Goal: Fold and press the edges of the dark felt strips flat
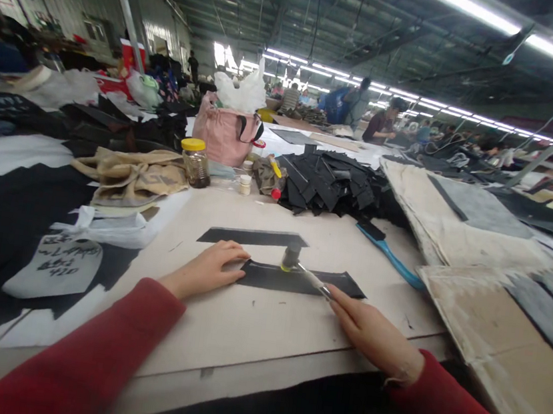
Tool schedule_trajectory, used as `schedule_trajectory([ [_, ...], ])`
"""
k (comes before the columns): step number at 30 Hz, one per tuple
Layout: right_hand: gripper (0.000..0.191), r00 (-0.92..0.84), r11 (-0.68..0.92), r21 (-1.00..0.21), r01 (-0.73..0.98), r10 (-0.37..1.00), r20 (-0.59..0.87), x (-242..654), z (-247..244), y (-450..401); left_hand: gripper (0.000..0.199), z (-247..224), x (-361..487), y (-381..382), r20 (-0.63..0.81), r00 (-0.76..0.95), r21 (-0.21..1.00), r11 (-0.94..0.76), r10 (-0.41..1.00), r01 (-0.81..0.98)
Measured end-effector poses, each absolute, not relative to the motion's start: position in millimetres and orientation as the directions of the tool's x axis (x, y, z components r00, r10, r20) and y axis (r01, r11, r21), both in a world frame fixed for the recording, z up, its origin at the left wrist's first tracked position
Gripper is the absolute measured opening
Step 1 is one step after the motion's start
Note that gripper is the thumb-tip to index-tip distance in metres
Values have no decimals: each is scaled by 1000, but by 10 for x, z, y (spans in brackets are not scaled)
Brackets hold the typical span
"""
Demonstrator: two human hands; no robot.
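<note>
My right hand (367,329) is wrapped round the handle of a small hammer (318,281), whose dark round head rests on or just above a black strip (268,278). The strip lies flat on the pale board (212,323), its upper edge shiny. At its left end my left hand (211,268) lies with fingers apart, the fingertips touching the strip's corner. Behind it another black strip (253,236) lies on the board by itself.
A blue-handled brush (394,258) lies right of the strips. Behind are a heap of black pieces (334,184), a yellow-lidded jar (196,163) and a pink bag (225,135). Tan cloth (139,173) and a marked white bag (60,264) lie left; stacked boards (485,313) stand right.
</note>
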State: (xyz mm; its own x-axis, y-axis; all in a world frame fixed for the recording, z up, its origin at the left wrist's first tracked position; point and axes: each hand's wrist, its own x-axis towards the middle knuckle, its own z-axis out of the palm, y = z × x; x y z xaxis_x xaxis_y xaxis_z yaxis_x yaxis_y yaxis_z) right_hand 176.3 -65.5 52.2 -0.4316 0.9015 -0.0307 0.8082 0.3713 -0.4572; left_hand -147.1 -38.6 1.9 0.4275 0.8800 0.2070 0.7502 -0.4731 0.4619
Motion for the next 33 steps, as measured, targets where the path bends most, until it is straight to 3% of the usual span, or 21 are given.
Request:
schedule_trajectory([
  [3,47,-450,379,-436,816,890,-68,1882,535,-666,34,20,-1469,-380,203,420,454,-465,885,760],
  [7,51,-338,313,-450,836,941,25,2033,560,-734,36,27,-1458,-377,190,414,443,-454,890,773],
  [12,48,-351,292,-441,849,935,-57,2182,576,-783,36,31,-1450,-369,154,403,450,-427,902,784],
  [17,50,-230,230,-446,865,972,53,2323,564,-813,36,13,-1451,-358,172,404,449,-436,899,780],
  [21,49,-246,203,-416,886,968,-52,2461,543,-813,36,13,-1452,-355,155,401,442,-426,903,789],
  [24,52,-173,164,-414,895,985,18,2517,550,-828,37,4,-1462,-348,159,404,425,-432,901,795],
  [30,46,-292,259,-399,880,956,-23,2506,415,-770,35,1,-1465,-346,155,414,402,-441,897,803],
  [33,45,-261,266,-317,910,964,58,2499,367,-535,33,11,-1446,-348,159,404,412,-432,901,802],
])
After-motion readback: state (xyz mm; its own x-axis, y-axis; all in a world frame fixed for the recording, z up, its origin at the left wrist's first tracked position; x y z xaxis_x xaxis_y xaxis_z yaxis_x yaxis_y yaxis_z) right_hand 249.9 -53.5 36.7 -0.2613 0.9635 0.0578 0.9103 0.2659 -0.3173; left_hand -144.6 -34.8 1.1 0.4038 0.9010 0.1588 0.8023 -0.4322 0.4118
